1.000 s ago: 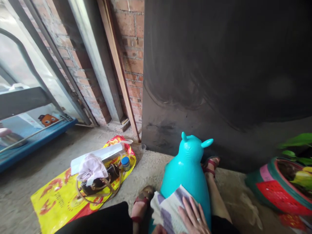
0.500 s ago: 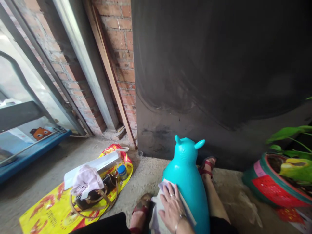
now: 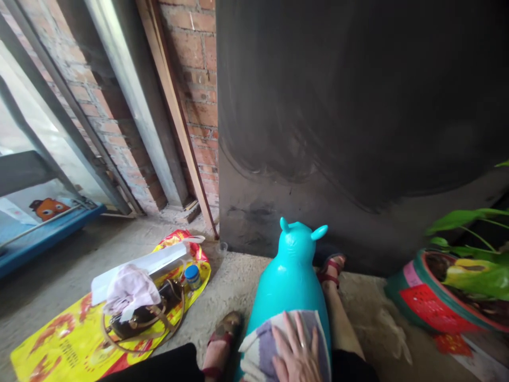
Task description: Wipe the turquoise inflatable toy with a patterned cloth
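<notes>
Here, plant pot (image 3: 413, 302) holding leaves (image 3: 469, 268)

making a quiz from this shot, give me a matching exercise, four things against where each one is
Things:
1. cloth
2. small jar
3. plant pot
4. handbag

Places:
A. far right on the floor
B. on the yellow sheet, under a pink rag
C. pressed on the teal toy by a hand
D. at the yellow sheet's far edge, blue lid up

Pairs: 1-C, 2-D, 3-A, 4-B
</notes>
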A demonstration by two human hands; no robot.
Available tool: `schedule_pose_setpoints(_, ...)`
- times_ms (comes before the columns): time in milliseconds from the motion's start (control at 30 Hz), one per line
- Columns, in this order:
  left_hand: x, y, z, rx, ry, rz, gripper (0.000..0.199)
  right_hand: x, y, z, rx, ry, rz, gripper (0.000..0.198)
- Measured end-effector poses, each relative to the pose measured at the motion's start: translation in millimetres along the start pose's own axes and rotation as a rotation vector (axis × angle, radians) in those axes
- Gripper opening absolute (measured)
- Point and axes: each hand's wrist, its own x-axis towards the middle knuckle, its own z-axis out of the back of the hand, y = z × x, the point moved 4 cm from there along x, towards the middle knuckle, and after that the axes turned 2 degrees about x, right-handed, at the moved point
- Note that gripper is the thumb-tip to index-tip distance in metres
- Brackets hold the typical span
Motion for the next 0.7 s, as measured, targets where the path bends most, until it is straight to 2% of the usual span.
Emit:
schedule_pose_setpoints(133, -5, 1, -2, 0.045, -0.060, -0.056, 0.032, 93, 1, 23, 0.188, 0.122, -0.047, 0.044)
schedule_pose_setpoints(233, -2, 1, -2, 0.079, -0.072, -0.075, 0.029, 122, 0, 30, 0.199, 0.141, -0.087, 0.047)
schedule_pose_setpoints(300, 2, 3, 0, 0.091, -0.083, -0.076, 0.027, 109, 4, 24, 0.199, 0.126, -0.090, 0.053)
schedule_pose_setpoints(433, 6, 12, 0, 0.090, -0.092, -0.052, 0.026, 32, 15, -12, 0.177, 0.126, -0.075, 0.066)
schedule_pose_setpoints(533, 8, 19, -1, 0.073, -0.075, -0.025, 0.027, -11, 12, -30, 0.104, 0.147, -0.202, 0.066)
schedule_pose_setpoints(600, 10, 21, -1, 0.070, -0.060, -0.012, 0.027, -9, 8, -27, 0.102, 0.146, -0.201, 0.067)
schedule_pose_setpoints(700, 10, 20, 0, 0.079, -0.055, -0.021, 0.027, 33, -4, -4, 0.123, 0.132, -0.162, 0.059)
